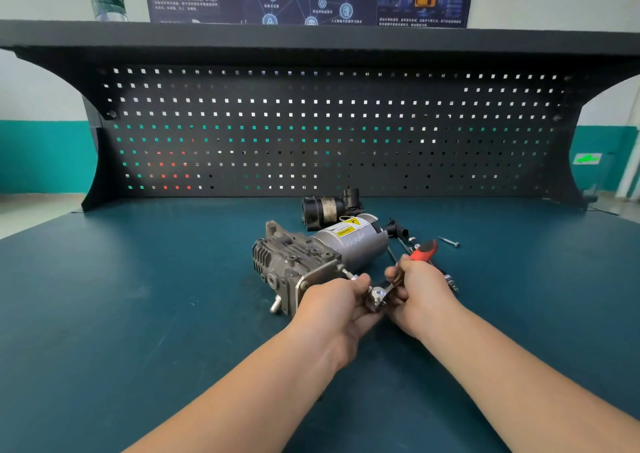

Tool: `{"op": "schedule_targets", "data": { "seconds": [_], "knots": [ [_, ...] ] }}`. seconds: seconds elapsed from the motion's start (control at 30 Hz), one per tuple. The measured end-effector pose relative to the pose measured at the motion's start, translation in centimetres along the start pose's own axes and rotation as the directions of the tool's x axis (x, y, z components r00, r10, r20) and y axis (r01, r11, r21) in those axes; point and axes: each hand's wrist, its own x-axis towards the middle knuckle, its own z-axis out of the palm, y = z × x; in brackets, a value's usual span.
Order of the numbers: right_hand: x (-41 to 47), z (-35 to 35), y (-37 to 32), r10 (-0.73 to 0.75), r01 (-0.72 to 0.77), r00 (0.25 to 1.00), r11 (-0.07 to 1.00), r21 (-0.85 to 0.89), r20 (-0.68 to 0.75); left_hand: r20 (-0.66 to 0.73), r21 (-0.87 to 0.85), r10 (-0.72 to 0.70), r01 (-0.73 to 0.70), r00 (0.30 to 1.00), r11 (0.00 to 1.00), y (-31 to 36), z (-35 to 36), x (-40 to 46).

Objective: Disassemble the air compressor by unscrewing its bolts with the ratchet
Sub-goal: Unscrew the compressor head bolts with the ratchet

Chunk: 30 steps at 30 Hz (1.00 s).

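Ratchet [401, 272] lies in the right hand [420, 291], fingers curled round its handle, head toward the left hand [341, 302], which pinches a bolt [348, 274] jutting from the compressor [311, 262], just left of both hands.

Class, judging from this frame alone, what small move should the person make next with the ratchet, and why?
Probably swing the ratchet handle to keep loosening: the right hand grips it, the left hand steadies its head, and a bolt protrudes from the air compressor.

ratchet [398, 279] right of compressor [311, 258]
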Motion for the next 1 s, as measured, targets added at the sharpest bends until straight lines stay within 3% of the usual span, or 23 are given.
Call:
{"op": "schedule_targets", "data": {
  "seconds": [0.1, 0.17, 0.23, 0.3, 0.37, 0.43, 0.47, 0.5, 0.53, 0.57, 0.63, 0.7, 0.77, 0.83, 0.9, 1.0],
  "knots": [
    [-0.3, 0.1, 0.0, -0.193, 0.193, 0.981, 0.979, -0.069, 0.014, -0.002, 0.002, -0.003, 0.003, 1.000, 1.000, 0.1, 0.1, -0.1],
    [-0.6, 0.1, 0.0, -0.451, 0.456, 0.890, 0.866, -0.203, 0.074, 0.001, 0.002, 0.004, -0.004, 1.000, 1.000, 0.1, 0.1, -0.3],
    [-1.4, 0.2, 0.0, -0.688, 0.720, 0.691, 0.630, -0.291, 0.220, 0.017, 0.005, 0.009, -0.009, 1.000, 1.000, 0.1, 0.1, -0.4],
    [-2.5, 0.2, 0.2, -0.794, 0.893, 0.441, 0.340, -0.296, 0.418, 0.038, 0.014, 0.009, -0.010, 0.999, 1.000, 0.2, 0.1, -0.5],
    [-3.4, 0.1, 0.3, -0.763, 0.967, 0.177, 0.017, -0.255, 0.621, 0.066, 0.003, -0.011, 0.011, 0.998, 1.000, 0.2, 0.1, -0.6],
    [-4.0, 0.1, 0.4, -0.647, 0.941, -0.071, -0.297, -0.165, 0.759, 0.111, -0.078, -0.034, 0.043, 0.993, 0.996, 0.2, 0.0, -0.8],
    [-4.1, 0.2, 0.6, -0.604, 0.908, -0.149, -0.398, -0.134, 0.783, 0.136, -0.142, -0.035, 0.054, 0.990, 0.988, 0.2, 0.0, -0.9],
    [-3.9, 0.2, 0.7, -0.593, 0.892, -0.179, -0.434, -0.124, 0.785, 0.145, -0.180, -0.033, 0.060, 0.989, 0.982, 0.2, 0.0, -1.0],
    [-3.9, 0.2, 0.8, -0.622, 0.908, -0.146, -0.393, -0.145, 0.770, 0.143, -0.168, -0.039, 0.063, 0.989, 0.984, 0.3, -0.1, -0.9],
    [-3.9, 0.2, 0.8, -0.675, 0.941, -0.065, -0.287, -0.181, 0.735, 0.126, -0.120, -0.048, 0.063, 0.991, 0.991, 0.3, -0.1, -0.7],
    [-3.5, 0.3, 0.6, -0.761, 0.965, 0.195, 0.035, -0.260, 0.619, 0.083, -0.042, -0.039, 0.042, 0.996, 0.998, 0.4, 0.0, -0.5],
    [-2.6, 0.3, 0.2, -0.776, 0.889, 0.445, 0.322, -0.327, 0.447, 0.054, -0.025, -0.030, 0.031, 0.998, 0.999, 0.4, 0.1, -0.4],
    [-1.6, 0.4, -0.3, -0.698, 0.735, 0.671, 0.585, -0.343, 0.249, 0.037, -0.019, -0.025, 0.026, 0.999, 0.999, 0.4, 0.2, -0.4],
    [-0.6, 0.3, -0.4, -0.491, 0.496, 0.868, 0.839, -0.225, 0.081, 0.037, -0.015, -0.023, 0.024, 0.999, 1.000, 0.4, 0.2, -0.4],
    [-0.2, 0.1, -0.2, -0.251, 0.250, 0.968, 0.966, -0.068, -0.011, 0.033, -0.014, -0.026, 0.027, 0.999, 1.000, 0.3, 0.2, -0.3],
    [0.0, 0.1, 0.2, -0.101, 0.101, 0.995, 0.995, 0.023, -0.028, 0.021, -0.004, -0.021, 0.021, 1.000, 1.000, 0.3, 0.1, -0.3]
  ]
}}
